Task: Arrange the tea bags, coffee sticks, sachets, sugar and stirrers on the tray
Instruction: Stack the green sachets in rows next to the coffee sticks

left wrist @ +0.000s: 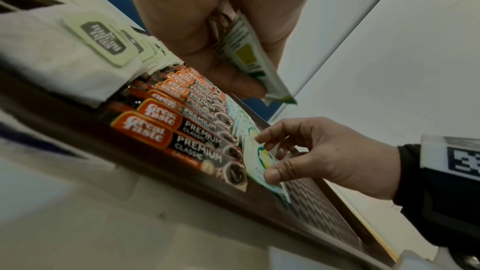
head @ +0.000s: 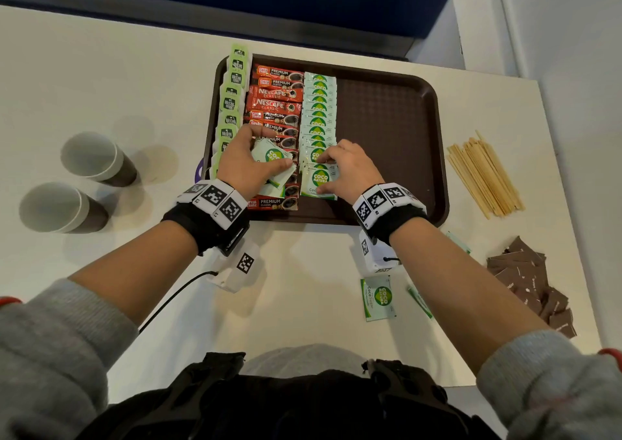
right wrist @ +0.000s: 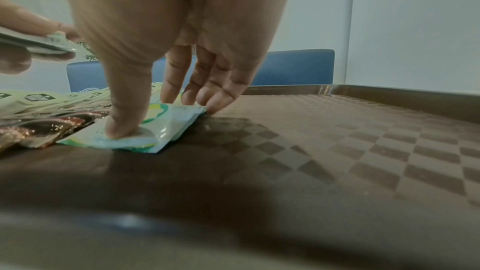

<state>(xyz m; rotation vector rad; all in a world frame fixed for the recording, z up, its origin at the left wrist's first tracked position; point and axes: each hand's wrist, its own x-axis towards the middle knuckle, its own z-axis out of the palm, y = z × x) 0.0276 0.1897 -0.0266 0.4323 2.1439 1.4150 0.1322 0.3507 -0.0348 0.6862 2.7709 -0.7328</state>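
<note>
Brown tray (head: 387,130) as landmark. Left hand (head: 247,162) over its near-left rows, fingers curled round a small stack of Coco sachets (head: 272,163). Right hand (head: 350,167), fingers spread fairly straight, presses the nearest sachet (head: 318,178) flat at the near end of the sachet column. Sachets look light, thin, glossy, likely slippery; best pinched by their sealed edges.

Looks like an office pantry or break room: white table (head: 101,79), blue upholstered seat (right wrist: 293,67), plain pale walls, brown serving tray (head: 387,119), paper cups (head: 91,156).
</note>
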